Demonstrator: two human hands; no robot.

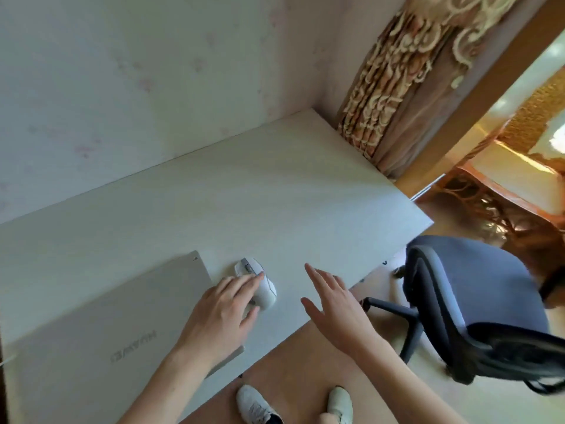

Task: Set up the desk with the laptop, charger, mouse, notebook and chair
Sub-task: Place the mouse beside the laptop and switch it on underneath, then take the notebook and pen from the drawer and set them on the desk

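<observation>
A closed silver laptop lies flat on the white desk at its near left. Just right of the laptop's far corner sits a white mouse. My left hand rests over the mouse's near side, fingers curled around it. My right hand hovers above the desk's front edge, right of the mouse, fingers spread and holding nothing. A blue-grey office chair with a black frame stands on the floor right of the desk. No charger or notebook is in view.
The desk backs onto a pale wall. A patterned curtain hangs at the desk's far right corner. An ornate orange table stands behind the chair. My white shoes are on the floor below the desk's front edge.
</observation>
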